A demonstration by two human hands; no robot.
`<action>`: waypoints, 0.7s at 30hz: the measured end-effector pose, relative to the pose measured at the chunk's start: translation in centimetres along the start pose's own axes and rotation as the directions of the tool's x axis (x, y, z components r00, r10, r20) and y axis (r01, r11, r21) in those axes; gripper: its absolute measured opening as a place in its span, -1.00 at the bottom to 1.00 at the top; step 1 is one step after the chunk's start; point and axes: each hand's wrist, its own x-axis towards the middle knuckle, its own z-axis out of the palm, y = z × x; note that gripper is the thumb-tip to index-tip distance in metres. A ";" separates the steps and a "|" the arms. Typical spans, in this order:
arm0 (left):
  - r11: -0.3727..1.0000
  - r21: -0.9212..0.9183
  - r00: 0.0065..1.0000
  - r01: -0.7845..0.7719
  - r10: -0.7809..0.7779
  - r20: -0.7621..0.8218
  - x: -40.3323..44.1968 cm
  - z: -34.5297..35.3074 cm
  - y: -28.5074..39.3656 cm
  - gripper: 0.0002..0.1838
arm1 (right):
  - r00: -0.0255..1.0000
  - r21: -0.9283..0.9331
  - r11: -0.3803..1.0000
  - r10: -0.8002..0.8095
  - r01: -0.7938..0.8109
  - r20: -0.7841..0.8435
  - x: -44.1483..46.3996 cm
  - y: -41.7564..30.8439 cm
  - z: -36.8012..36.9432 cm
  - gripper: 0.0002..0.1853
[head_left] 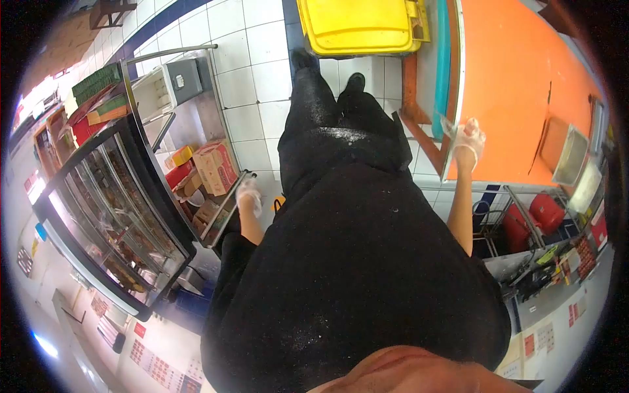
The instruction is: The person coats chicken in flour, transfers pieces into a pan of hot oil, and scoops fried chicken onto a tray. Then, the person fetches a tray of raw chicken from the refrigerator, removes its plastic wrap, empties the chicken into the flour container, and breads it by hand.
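Note:
My left hand (249, 195), in a clear plastic glove, hangs beside the end of a metal shelf rail (226, 208); its fingers are too blurred to tell their pose. Over the near left corner of the orange tabletop (511, 85) is my right hand (470, 139), also gloved. Its fingers are curled in, and a small pale, see-through thing (447, 124) juts from it past the table's edge. What that thing is, I cannot make out.
A yellow-lidded bin (360, 26) stands ahead of my feet. To the left are a glass display case (111, 216) and a shelf with cardboard boxes (215, 168). A clear tray (570, 156) lies at the table's right; red containers (547, 213) sit below.

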 end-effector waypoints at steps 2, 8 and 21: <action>0.772 0.634 0.988 -0.043 -0.059 0.139 -4.3 5.8 2.3 -0.76 | 0.906 -0.136 0.925 -0.375 0.354 -0.196 1.3 6.1 3.6 -0.59; 0.815 0.521 0.949 -0.253 0.105 0.296 -0.2 8.9 1.1 -0.78 | 0.989 0.412 0.908 0.119 -0.072 -0.090 1.5 6.8 3.3 -0.67; 0.970 0.172 0.984 -0.171 0.178 -0.023 0.5 13.7 21.9 -0.56 | 0.993 0.834 0.552 -0.096 -0.004 0.068 6.4 1.3 3.1 -0.82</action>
